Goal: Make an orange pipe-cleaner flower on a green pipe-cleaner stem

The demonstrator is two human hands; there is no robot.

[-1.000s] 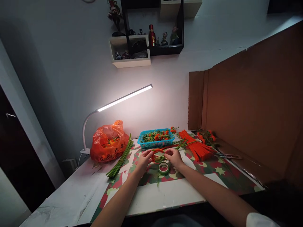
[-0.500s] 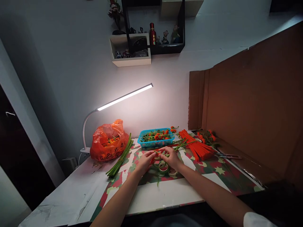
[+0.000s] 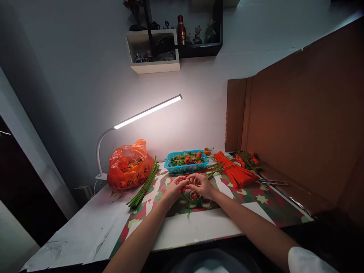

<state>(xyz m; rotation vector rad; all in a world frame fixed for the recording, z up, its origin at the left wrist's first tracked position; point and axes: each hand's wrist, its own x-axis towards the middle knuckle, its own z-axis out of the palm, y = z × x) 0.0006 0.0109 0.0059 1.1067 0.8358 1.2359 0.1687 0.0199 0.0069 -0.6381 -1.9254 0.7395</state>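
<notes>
My left hand [image 3: 174, 190] and my right hand [image 3: 203, 186] meet over the patterned table cover, fingertips pinched close together. Between them shows a small orange-red piece [image 3: 182, 190], mostly hidden by the left fingers. A bit of green also shows at the fingertips, too small to make out. Just below the hands lie rolls of green tape [image 3: 194, 195], with a loose green end [image 3: 188, 213] trailing toward me. Beyond the right hand rest thin green stems [image 3: 214, 170] and a fanned bundle of orange fuzzy strips [image 3: 238, 173].
A blue basket [image 3: 186, 167] holds orange flowers with green stems. To the left are an orange plastic bag [image 3: 129, 176] and a tied bundle of green stems [image 3: 144, 186]. A lit lamp [image 3: 148, 111] arches above. At right are scissors [image 3: 273, 182], more orange flowers [image 3: 247, 160] and a cardboard panel [image 3: 298, 125].
The view has tilted down slightly. My right fingers have drawn in and curled nearer the left fingertips; both hands stay over the tape rolls.
</notes>
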